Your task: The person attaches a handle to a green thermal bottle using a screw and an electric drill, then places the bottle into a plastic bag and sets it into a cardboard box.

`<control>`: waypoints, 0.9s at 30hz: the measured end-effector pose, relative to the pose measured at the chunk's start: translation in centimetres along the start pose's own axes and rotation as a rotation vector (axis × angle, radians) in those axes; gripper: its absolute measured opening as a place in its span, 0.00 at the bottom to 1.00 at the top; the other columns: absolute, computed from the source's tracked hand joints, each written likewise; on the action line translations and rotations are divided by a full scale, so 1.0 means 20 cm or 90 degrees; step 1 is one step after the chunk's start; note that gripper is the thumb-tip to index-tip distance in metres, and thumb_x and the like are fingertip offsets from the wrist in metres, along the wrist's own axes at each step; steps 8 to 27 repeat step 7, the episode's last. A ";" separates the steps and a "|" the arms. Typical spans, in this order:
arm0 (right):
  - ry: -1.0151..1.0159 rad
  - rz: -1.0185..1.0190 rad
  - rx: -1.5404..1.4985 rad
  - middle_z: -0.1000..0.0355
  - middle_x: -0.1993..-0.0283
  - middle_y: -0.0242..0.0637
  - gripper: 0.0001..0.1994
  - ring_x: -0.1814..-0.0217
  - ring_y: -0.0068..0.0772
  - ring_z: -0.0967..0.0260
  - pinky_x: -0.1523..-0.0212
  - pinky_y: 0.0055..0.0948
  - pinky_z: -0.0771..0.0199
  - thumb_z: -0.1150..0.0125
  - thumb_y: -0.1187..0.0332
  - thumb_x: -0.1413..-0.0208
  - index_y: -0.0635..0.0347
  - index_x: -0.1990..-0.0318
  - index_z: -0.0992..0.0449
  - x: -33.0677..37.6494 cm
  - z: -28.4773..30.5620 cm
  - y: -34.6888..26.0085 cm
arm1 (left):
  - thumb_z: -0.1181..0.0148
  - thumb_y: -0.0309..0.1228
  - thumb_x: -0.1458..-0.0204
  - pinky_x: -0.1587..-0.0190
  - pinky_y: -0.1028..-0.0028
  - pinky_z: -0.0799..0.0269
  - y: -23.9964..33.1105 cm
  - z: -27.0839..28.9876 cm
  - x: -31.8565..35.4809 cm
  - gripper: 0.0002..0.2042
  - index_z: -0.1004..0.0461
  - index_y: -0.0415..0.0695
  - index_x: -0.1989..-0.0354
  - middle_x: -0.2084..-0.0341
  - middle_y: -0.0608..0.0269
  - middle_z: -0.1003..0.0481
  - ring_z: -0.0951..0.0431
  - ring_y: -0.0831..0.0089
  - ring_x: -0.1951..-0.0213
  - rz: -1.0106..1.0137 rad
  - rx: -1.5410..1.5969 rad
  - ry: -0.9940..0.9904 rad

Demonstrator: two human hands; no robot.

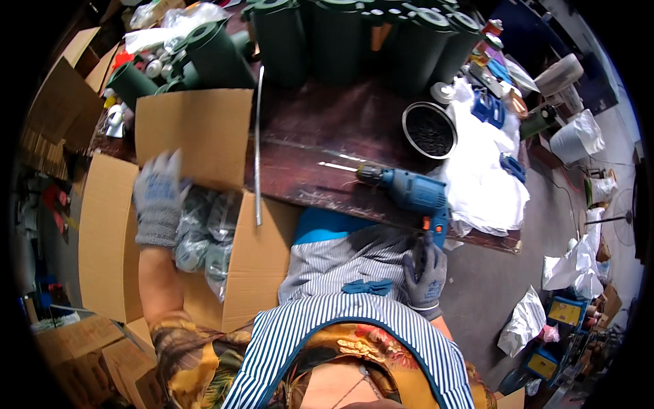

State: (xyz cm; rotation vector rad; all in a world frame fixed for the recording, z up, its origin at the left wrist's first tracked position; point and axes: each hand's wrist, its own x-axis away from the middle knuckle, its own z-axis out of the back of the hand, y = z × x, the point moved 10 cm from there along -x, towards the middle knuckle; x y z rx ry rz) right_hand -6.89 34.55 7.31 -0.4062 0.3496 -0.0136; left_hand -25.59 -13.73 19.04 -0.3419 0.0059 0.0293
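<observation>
My left hand [159, 201], in a grey knit glove, is over the left side of an open cardboard box [262, 252], its fingers stretched toward the raised far flap [194, 133]. Inside the box lie several items wrapped in clear plastic bags [204, 235]. My right hand [428, 278], gloved alike, is low beside my apron with its fingers pointing up. Just above it, a blue power drill [417, 191] lies on its side at the table's near edge, its handle close to my fingertips. Whether they touch it, I cannot tell.
On the dark table [300, 163] lie a long metal rod [258, 150] and a bowl of small black pieces [429, 131]. Dark green cylinders [283, 44] line the back. White plastic sheeting [485, 184] covers the right end. More cardboard [82, 347] is stacked at lower left.
</observation>
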 end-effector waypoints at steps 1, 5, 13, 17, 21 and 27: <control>0.069 -0.062 0.008 0.31 0.45 0.53 0.32 0.47 0.56 0.34 0.45 0.50 0.34 0.34 0.57 0.45 0.64 0.35 0.34 0.03 0.04 0.11 | 0.32 0.35 0.51 0.39 0.59 0.31 0.34 0.34 -0.07 0.29 0.30 0.49 0.38 0.42 0.57 0.28 0.27 0.57 0.42 -0.203 0.084 0.247; 0.064 -0.068 0.172 0.33 0.41 0.50 0.35 0.41 0.54 0.37 0.40 0.52 0.38 0.31 0.56 0.47 0.58 0.32 0.34 0.00 0.08 0.12 | 0.32 0.40 0.48 0.37 0.59 0.33 1.38 1.09 -0.43 0.29 0.31 0.49 0.36 0.41 0.58 0.28 0.29 0.55 0.40 -0.561 0.363 0.616; 0.113 -0.096 0.174 0.34 0.39 0.49 0.39 0.38 0.53 0.37 0.37 0.52 0.40 0.30 0.50 0.49 0.54 0.31 0.34 -0.01 0.10 0.17 | 0.34 0.48 0.46 0.36 0.58 0.34 1.55 1.19 -0.64 0.29 0.30 0.51 0.37 0.42 0.53 0.27 0.30 0.57 0.38 -0.554 0.426 0.679; 0.113 -0.096 0.174 0.34 0.39 0.49 0.39 0.38 0.53 0.37 0.37 0.52 0.40 0.30 0.50 0.49 0.54 0.31 0.34 -0.01 0.10 0.17 | 0.34 0.48 0.46 0.36 0.58 0.34 1.55 1.19 -0.64 0.29 0.30 0.51 0.37 0.42 0.53 0.27 0.30 0.57 0.38 -0.554 0.426 0.679; 0.113 -0.096 0.174 0.34 0.39 0.49 0.39 0.38 0.53 0.37 0.37 0.52 0.40 0.30 0.50 0.49 0.54 0.31 0.34 -0.01 0.10 0.17 | 0.34 0.48 0.46 0.36 0.58 0.34 1.55 1.19 -0.64 0.29 0.30 0.51 0.37 0.42 0.53 0.27 0.30 0.57 0.38 -0.554 0.426 0.679; 0.113 -0.096 0.174 0.34 0.39 0.49 0.39 0.38 0.53 0.37 0.37 0.52 0.40 0.30 0.50 0.49 0.54 0.31 0.34 -0.01 0.10 0.17 | 0.34 0.48 0.46 0.36 0.58 0.34 1.55 1.19 -0.64 0.29 0.30 0.51 0.37 0.42 0.53 0.27 0.30 0.57 0.38 -0.554 0.426 0.679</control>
